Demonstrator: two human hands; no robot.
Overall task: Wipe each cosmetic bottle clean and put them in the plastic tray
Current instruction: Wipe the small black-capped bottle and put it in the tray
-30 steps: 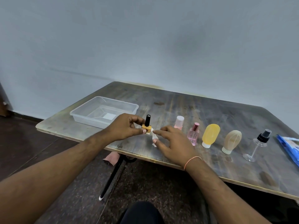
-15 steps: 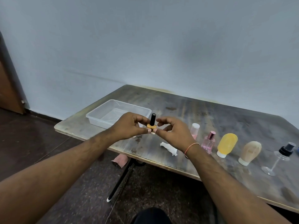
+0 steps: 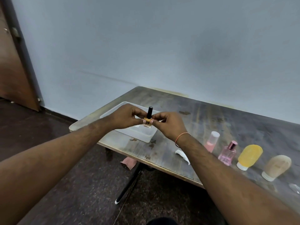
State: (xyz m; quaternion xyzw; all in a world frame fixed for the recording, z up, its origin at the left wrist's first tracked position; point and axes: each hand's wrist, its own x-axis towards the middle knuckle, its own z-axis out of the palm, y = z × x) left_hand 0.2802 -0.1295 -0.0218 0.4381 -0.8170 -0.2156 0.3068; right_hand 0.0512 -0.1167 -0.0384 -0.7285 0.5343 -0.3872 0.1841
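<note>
A small yellow nail-polish bottle (image 3: pixel 148 122) with a tall black cap is held upright above the clear plastic tray (image 3: pixel 142 135). My left hand (image 3: pixel 125 118) pinches its left side and my right hand (image 3: pixel 168 125) pinches its right side. A crumpled white wipe (image 3: pixel 182 155) lies on the table under my right forearm. To the right stand a pale pink bottle (image 3: pixel 211 142), a pink perfume bottle (image 3: pixel 227 154), a yellow squeeze bottle (image 3: pixel 249 156) and a beige squeeze bottle (image 3: pixel 276 167).
The worn wooden table (image 3: pixel 203 120) has its front edge close to my arms. A clear glass base (image 3: pixel 295 188) shows at the right border. A brown door (image 3: pixel 14 65) stands at the left, and a dark table leg (image 3: pixel 128 187) runs below.
The wipe has been left on the table. My right hand joined the left on the nail-polish bottle, and both carried it leftward over the tray. The view swung left.
</note>
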